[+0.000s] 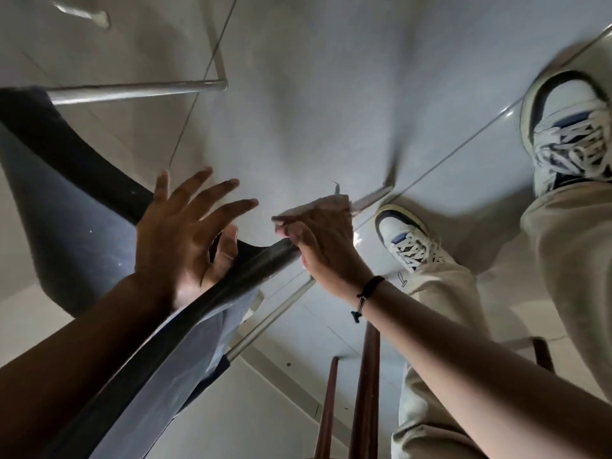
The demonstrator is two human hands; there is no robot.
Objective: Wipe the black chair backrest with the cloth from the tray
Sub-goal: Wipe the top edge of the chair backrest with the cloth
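Observation:
The black chair backrest (109, 366) curves from the lower left up to the centre, seen steeply from above. Its top edge (265, 263) runs between my two hands. My right hand (326, 246) is closed on a pale cloth (318, 207), pressed against that top edge. My left hand (185, 233) hovers over the backrest with its fingers spread and nothing in it; its thumb lies near the edge. The chair's dark seat (59, 200) fills the left side.
Chrome chair legs (132, 89) cross the pale tiled floor (314, 94). My feet in white and blue sneakers (410, 240) and beige trousers stand at the right. Brown wooden legs (364, 392) rise at the bottom centre.

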